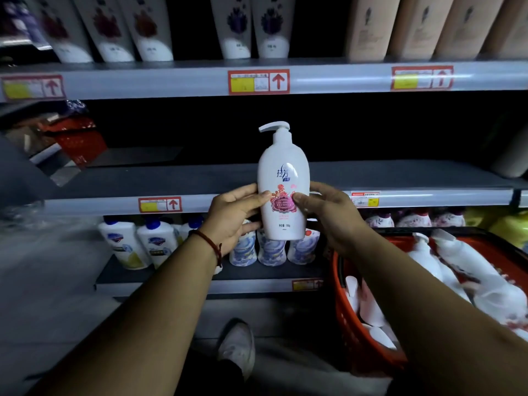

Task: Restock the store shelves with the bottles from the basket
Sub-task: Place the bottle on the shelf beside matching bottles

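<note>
Left hand (232, 218) and right hand (333, 218): each grip clamped on the upright bottle (283, 172), held in front of the middle shelf (400, 176). Basket (344, 310) at right holds more bottles (471, 277).

White pump bottle (283, 192): blue brand characters 拉芳 on upper front; small print 净含量 550g near base, digits barely legible. Shelf-edge price tags (258, 81): red up-arrow each, yellow field, print unreadable.

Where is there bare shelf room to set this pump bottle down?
The middle shelf is bare from the red packs at left to the pale container at right. The lower shelf is crowded with bottles; the top shelf leaves narrow gaps between tubes.
</note>
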`<state>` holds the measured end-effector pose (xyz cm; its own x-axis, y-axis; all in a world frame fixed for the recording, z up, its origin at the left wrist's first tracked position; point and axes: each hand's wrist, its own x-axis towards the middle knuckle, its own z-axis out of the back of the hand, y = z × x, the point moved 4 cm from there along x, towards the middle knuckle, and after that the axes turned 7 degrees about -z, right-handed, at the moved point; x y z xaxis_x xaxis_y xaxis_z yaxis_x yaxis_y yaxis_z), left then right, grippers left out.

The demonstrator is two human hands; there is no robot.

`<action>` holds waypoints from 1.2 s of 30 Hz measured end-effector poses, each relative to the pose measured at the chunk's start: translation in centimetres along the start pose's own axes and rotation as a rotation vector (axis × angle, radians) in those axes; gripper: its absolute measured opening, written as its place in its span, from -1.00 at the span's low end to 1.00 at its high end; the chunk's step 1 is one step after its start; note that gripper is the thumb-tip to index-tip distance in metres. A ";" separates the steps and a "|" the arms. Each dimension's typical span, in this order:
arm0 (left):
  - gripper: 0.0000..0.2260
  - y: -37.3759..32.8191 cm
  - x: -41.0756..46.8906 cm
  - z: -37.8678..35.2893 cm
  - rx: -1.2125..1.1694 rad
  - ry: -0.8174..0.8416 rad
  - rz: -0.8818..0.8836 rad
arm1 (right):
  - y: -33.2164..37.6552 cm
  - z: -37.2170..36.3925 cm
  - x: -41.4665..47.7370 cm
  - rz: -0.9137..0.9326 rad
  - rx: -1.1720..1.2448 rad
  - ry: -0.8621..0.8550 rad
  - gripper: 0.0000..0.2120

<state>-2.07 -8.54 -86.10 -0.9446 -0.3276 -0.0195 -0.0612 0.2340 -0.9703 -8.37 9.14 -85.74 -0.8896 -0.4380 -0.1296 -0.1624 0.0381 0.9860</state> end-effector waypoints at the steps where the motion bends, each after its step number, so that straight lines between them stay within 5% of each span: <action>1: -0.69 -0.2 -0.3 0.2 -0.002 -0.004 -0.004 | 0.3 -0.2 -0.2 0.005 -0.011 0.016 -0.72; 16: -0.61 -4.4 -4.6 3.6 -0.065 -0.029 -0.145 | 4.1 -4.8 -3.0 0.065 -0.005 0.173 -0.67; 36: -0.68 -26.0 1.2 15.2 0.047 -0.206 -0.371 | 21.3 -23.1 5.8 0.185 -0.085 0.291 -0.70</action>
<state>3.27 -28.96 -64.53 -0.7769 -0.5588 0.2901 -0.3657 0.0254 -0.9304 -7.11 -13.35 -63.01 -0.7396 -0.6688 0.0752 0.0367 0.0714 0.9968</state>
